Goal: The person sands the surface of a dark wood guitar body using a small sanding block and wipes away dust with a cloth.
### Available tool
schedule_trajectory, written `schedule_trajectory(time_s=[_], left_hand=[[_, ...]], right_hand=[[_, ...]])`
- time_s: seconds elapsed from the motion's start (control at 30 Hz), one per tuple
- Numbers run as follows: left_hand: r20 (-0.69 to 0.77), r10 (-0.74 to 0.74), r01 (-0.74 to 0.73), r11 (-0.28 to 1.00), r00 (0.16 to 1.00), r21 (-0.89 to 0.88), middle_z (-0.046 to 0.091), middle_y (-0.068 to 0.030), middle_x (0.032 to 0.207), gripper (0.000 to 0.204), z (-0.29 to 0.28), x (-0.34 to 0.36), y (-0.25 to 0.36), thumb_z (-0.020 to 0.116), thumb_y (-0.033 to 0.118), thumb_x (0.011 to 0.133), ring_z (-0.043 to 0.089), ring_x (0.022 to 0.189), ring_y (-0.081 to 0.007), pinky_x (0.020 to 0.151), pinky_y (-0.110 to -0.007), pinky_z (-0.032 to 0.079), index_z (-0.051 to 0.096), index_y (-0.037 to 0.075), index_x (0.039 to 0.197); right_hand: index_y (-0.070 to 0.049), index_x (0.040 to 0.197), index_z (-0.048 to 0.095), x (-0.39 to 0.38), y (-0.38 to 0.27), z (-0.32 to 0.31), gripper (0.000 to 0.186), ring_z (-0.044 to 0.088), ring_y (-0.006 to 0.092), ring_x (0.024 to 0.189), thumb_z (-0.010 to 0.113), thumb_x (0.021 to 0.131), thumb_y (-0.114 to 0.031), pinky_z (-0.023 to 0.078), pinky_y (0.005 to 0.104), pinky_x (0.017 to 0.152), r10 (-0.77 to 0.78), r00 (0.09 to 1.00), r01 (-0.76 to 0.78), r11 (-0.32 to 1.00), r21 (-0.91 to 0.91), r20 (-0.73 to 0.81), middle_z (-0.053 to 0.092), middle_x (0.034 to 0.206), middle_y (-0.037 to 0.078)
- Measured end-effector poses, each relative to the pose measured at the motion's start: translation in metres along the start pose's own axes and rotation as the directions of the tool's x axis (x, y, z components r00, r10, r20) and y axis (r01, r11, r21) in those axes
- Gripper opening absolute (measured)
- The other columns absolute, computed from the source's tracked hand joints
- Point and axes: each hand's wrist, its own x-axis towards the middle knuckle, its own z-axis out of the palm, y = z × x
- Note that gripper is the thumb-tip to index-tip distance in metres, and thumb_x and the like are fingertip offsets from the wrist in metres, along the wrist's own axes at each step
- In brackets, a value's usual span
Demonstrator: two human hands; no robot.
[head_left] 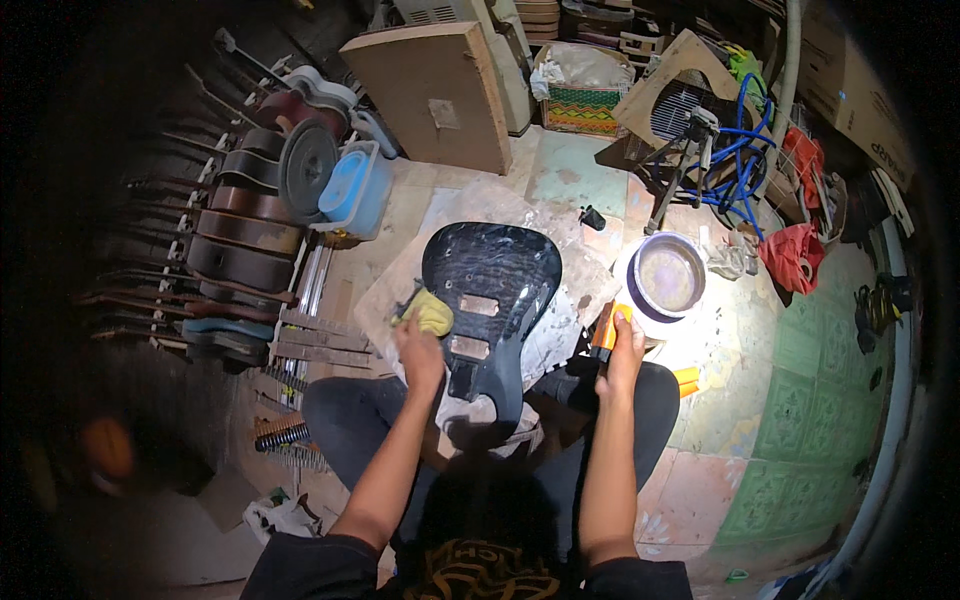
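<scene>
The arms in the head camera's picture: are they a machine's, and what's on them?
No, they are a person's. The left hand and right hand wear no gloves. Both forearms are bare, with no cables or watch visible. Short black sleeves end near the elbows.

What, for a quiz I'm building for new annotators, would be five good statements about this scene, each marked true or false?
1. The left hand holds a yellowish cloth. True.
2. The right hand is empty. False: it holds an orange-and-black item.
3. The guitar body is bright white. False: it is dark, with a glossy sheen.
4. The round bowl stands to the left of the guitar body. False: it stands to the right.
5. Blue tubing lies farther from the person than the bowl. True.
</scene>
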Motion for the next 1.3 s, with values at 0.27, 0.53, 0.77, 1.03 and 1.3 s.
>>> schedule_trajectory(time_s=[0.27, 0.53, 0.77, 1.03, 1.3], left_hand=[[0.140, 0.204, -0.219, 0.971, 0.969, 0.097, 0.033, -0.0308, 0.156, 0.069, 0.071, 0.091, 0.031, 0.057, 0.029, 0.096, 0.027, 0.147, -0.0489, 0.120, -0.053, 0.024, 0.033, 0.007, 0.157], [0.101, 0.428, -0.423, 0.903, 0.898, -0.073, 0.056, -0.0244, 0.142, 0.050, 0.094, 0.149, 0.066, 0.057, 0.017, 0.086, 0.046, 0.137, -0.0424, 0.117, -0.047, 0.032, 0.061, 0.008, 0.136], [0.195, 0.595, -0.552, 0.800, 0.780, -0.235, 0.061, -0.0225, 0.136, 0.048, 0.117, 0.136, 0.121, 0.057, 0.013, 0.082, 0.051, 0.134, -0.0409, 0.115, -0.050, 0.035, 0.067, 0.011, 0.129], [0.321, 0.711, -0.603, 0.702, 0.626, -0.379, 0.064, -0.0214, 0.131, 0.044, 0.111, 0.115, 0.143, 0.051, 0.008, 0.080, 0.051, 0.135, -0.0399, 0.116, -0.051, 0.034, 0.069, 0.007, 0.121], [0.313, 0.809, -0.591, 0.581, 0.498, -0.560, 0.071, -0.0185, 0.115, 0.032, 0.102, 0.069, 0.125, 0.048, 0.001, 0.077, 0.059, 0.126, -0.0372, 0.116, -0.051, 0.035, 0.074, 0.004, 0.095]], right_hand=[[-0.006, 0.124, 0.055, -0.018, -0.027, 0.008, 0.029, 0.064, 0.0158, 0.100, 0.064, 0.099, -0.018, 0.052, 0.0317, 0.086, 0.088, 0.995, -0.086, 0.995, 0.048, -0.054, 0.066, 0.112, 0.006], [-0.009, 0.128, 0.053, -0.030, -0.040, 0.031, 0.035, 0.061, 0.0155, 0.104, 0.063, 0.099, -0.027, 0.049, 0.0312, 0.091, 0.171, 0.985, -0.170, 0.982, 0.084, -0.002, 0.062, 0.115, 0.004], [-0.010, 0.128, 0.054, -0.031, -0.037, 0.026, 0.035, 0.062, 0.0151, 0.105, 0.063, 0.099, -0.027, 0.050, 0.0308, 0.091, 0.173, 0.983, -0.178, 0.981, 0.079, 0.065, 0.062, 0.117, 0.004], [-0.012, 0.122, 0.056, -0.033, -0.040, 0.027, 0.030, 0.064, 0.0134, 0.095, 0.063, 0.099, -0.029, 0.052, 0.0297, 0.082, 0.164, 0.985, -0.169, 0.979, 0.116, 0.050, 0.065, 0.106, 0.002], [-0.012, 0.118, 0.057, -0.031, -0.035, 0.022, 0.027, 0.061, 0.0140, 0.097, 0.063, 0.099, -0.029, 0.050, 0.0309, 0.084, 0.149, 0.985, -0.162, 0.974, 0.158, 0.090, 0.063, 0.106, 0.002]])
